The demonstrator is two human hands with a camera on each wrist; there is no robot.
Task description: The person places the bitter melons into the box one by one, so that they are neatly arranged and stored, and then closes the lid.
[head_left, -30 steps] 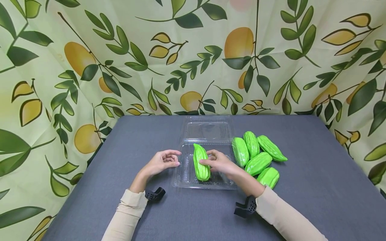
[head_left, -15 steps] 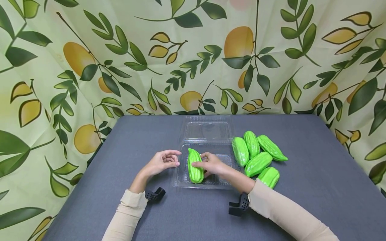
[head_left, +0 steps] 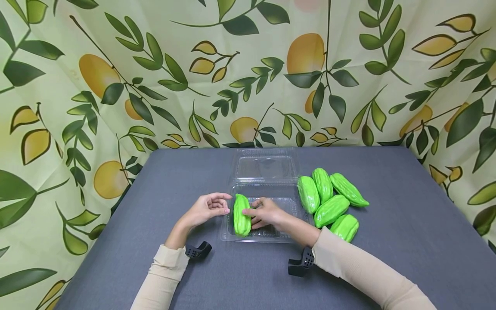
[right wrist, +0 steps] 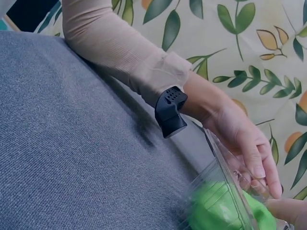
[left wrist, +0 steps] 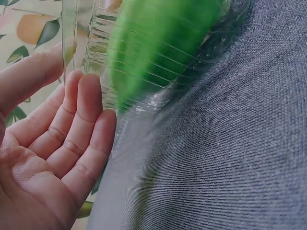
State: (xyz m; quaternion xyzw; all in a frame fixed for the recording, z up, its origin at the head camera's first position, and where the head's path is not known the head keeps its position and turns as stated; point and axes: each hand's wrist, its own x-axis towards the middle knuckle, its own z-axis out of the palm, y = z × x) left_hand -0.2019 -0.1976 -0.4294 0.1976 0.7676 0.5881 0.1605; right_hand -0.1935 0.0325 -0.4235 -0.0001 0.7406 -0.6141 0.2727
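A bright green bitter melon [head_left: 242, 217] lies lengthwise at the left side of a clear plastic container [head_left: 286, 238], whose lid [head_left: 266, 168] is folded back. My right hand [head_left: 265, 213] holds the melon from its right side, thumb tip on top; part of the fingers is hidden. At the container's left edge is my left hand [head_left: 207, 209], its thumb and fingers pinching the rim. In the left wrist view, the left fingers [left wrist: 88, 96] touch the clear wall, with the green melon [left wrist: 153, 43] showing through. Only a right fingertip [right wrist: 288, 209] shows in the right wrist view, beside the melon.
Several more bitter melons [head_left: 331, 211] lie in a group right of the container, close to its edge and the right forearm. All stand on a grey cloth-covered table [head_left: 174, 172]. A leaf-and-fruit patterned curtain [head_left: 248, 86] hangs behind.
My right hand has moved left and slightly down with the bitter melon, which now lies straighter along the container's left side. My left hand has stayed at the rim.
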